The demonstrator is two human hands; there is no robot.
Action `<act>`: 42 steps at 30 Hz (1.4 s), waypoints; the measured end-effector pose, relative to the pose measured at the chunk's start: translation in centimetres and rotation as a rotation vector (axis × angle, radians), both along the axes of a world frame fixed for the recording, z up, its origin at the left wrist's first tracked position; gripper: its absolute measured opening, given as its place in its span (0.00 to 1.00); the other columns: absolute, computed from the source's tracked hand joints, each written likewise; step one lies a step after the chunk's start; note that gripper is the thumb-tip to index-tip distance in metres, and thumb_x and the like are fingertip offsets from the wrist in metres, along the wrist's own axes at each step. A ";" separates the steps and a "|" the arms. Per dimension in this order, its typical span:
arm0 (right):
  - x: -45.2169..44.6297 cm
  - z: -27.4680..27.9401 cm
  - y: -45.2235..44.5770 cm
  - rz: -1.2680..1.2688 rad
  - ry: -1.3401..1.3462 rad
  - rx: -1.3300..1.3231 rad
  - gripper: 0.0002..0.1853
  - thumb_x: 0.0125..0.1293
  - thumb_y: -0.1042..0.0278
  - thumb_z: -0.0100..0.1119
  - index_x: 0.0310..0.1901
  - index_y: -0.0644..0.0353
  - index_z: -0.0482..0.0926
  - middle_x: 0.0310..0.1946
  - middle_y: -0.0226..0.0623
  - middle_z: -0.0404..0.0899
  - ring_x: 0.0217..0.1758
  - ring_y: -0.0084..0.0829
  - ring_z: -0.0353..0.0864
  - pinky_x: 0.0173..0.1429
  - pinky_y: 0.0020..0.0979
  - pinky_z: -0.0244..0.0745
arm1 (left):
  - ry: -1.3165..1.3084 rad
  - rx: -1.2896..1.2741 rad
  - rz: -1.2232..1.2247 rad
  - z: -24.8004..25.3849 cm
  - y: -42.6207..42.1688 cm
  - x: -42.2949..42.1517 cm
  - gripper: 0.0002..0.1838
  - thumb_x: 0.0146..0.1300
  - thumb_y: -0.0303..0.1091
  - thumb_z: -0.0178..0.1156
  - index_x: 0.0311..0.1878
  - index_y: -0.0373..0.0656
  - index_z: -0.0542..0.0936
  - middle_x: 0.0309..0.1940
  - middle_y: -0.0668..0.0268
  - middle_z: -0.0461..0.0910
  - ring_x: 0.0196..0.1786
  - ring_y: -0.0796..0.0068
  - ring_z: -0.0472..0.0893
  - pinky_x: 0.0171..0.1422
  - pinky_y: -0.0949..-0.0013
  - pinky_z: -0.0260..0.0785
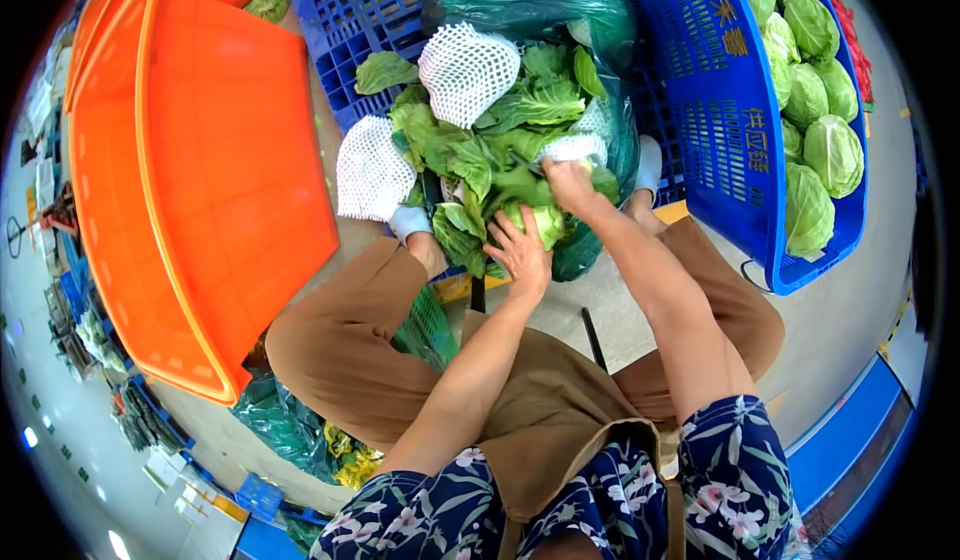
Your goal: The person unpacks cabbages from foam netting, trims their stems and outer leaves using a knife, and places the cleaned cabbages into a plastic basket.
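Note:
My left hand (520,252) rests with spread fingers on a pale green cabbage (546,222), holding it down among loose leaves. Just above and to the right, my right hand (570,186) is closed in a fist around what looks like a knife; its thin dark blade (526,167) points left and is partly blurred over the leaves. Green outer leaves (450,150) are heaped around both hands. White foam nets lie by the pile: one net (468,72) at the top, another net (375,168) at the left, and a third net (578,148) beside my right hand.
A blue crate (715,110) at the right holds several trimmed cabbages (833,155). Orange bins (220,160) stand at the left. Dark green plastic film (530,5) lies on the blue pallet (345,20). My knees flank the pile, and another green plastic bag (285,425) lies behind the left knee.

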State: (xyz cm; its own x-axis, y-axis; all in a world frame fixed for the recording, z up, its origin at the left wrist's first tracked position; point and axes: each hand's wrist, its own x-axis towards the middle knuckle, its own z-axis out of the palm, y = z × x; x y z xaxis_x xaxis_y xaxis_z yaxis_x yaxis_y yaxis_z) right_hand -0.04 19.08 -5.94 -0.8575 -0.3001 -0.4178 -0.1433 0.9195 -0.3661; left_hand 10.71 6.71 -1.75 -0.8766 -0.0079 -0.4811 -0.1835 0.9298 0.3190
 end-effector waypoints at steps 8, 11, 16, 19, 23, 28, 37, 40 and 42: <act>-2.8 -5.3 3.1 -0.022 0.022 -0.189 0.22 0.44 0.73 0.69 0.46 0.56 0.79 0.30 0.47 0.82 0.32 0.45 0.81 0.35 0.42 0.75 | -0.117 0.268 0.115 1.8 -6.4 -4.1 0.60 0.28 0.40 0.80 0.68 0.55 0.55 0.60 0.51 0.59 0.61 0.47 0.66 0.61 0.42 0.62; -3.9 -3.2 2.6 -0.415 -0.421 -0.445 0.21 0.47 0.69 0.69 0.46 0.60 0.79 0.21 0.43 0.79 0.20 0.35 0.78 0.22 0.36 0.70 | -0.093 0.612 0.123 -0.5 -9.7 -6.3 0.55 0.32 0.39 0.80 0.65 0.34 0.60 0.56 0.53 0.70 0.59 0.60 0.71 0.61 0.60 0.67; -3.1 9.1 2.6 -0.732 -0.690 -0.618 0.25 0.55 0.56 0.69 0.48 0.66 0.75 0.20 0.37 0.77 0.16 0.23 0.75 0.15 0.26 0.64 | -0.652 1.290 0.636 2.3 -11.4 -6.5 0.46 0.48 0.41 0.73 0.69 0.42 0.59 0.59 0.61 0.71 0.63 0.64 0.70 0.65 0.58 0.64; -0.1 10.8 3.4 -0.978 -0.564 -0.972 0.28 0.56 0.55 0.68 0.50 0.69 0.73 0.31 0.42 0.79 0.21 0.25 0.78 0.15 0.25 0.67 | -0.880 1.566 0.854 0.6 -12.3 -4.4 0.48 0.48 0.56 0.70 0.69 0.50 0.60 0.64 0.60 0.67 0.65 0.58 0.67 0.66 0.47 0.63; 3.6 12.9 1.9 -1.089 -0.460 -1.127 0.36 0.56 0.42 0.65 0.51 0.71 0.71 0.41 0.48 0.76 0.25 0.31 0.81 0.14 0.24 0.69 | -0.785 1.923 0.682 2.8 -10.5 -4.7 0.58 0.37 0.70 0.69 0.70 0.52 0.57 0.67 0.56 0.61 0.66 0.49 0.65 0.64 0.35 0.61; 6.8 20.7 -0.3 -0.954 -0.860 -1.464 0.39 0.55 0.34 0.61 0.50 0.67 0.68 0.38 0.41 0.74 0.19 0.28 0.76 0.14 0.25 0.72 | -0.578 2.001 0.476 12.0 -9.4 -5.4 0.63 0.31 0.74 0.68 0.71 0.52 0.56 0.67 0.57 0.62 0.66 0.51 0.66 0.63 0.39 0.65; 10.3 25.5 -1.5 -0.823 -0.406 -1.663 0.36 0.53 0.51 0.71 0.57 0.65 0.67 0.37 0.33 0.76 0.25 0.21 0.76 0.17 0.22 0.72 | -0.376 1.682 0.184 19.9 -12.2 -5.1 0.62 0.34 0.76 0.64 0.70 0.46 0.59 0.67 0.61 0.62 0.69 0.59 0.62 0.71 0.48 0.55; 10.8 28.4 -1.6 -0.705 -0.303 -1.599 0.40 0.50 0.64 0.74 0.63 0.63 0.64 0.41 0.36 0.77 0.26 0.20 0.75 0.20 0.21 0.72 | -0.295 1.866 0.373 19.8 -10.6 -3.7 0.56 0.41 0.77 0.60 0.69 0.51 0.60 0.66 0.61 0.64 0.68 0.57 0.63 0.70 0.47 0.56; 10.9 29.4 -1.7 -0.614 -0.237 -1.574 0.44 0.47 0.67 0.75 0.66 0.60 0.62 0.50 0.38 0.71 0.29 0.22 0.76 0.21 0.22 0.73 | -0.263 2.062 0.473 19.9 -9.5 -3.4 0.53 0.45 0.76 0.57 0.68 0.49 0.62 0.66 0.64 0.64 0.67 0.58 0.64 0.69 0.47 0.58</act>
State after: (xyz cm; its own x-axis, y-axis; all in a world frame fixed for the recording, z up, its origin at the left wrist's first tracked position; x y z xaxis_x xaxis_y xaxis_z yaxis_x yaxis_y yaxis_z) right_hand 10.85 17.34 23.42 -0.9632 -0.1908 -0.1892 0.2552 -0.4291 -0.8665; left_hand 7.32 -2.80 18.12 -0.8950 0.4138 -0.1666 -0.4386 -0.7485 0.4974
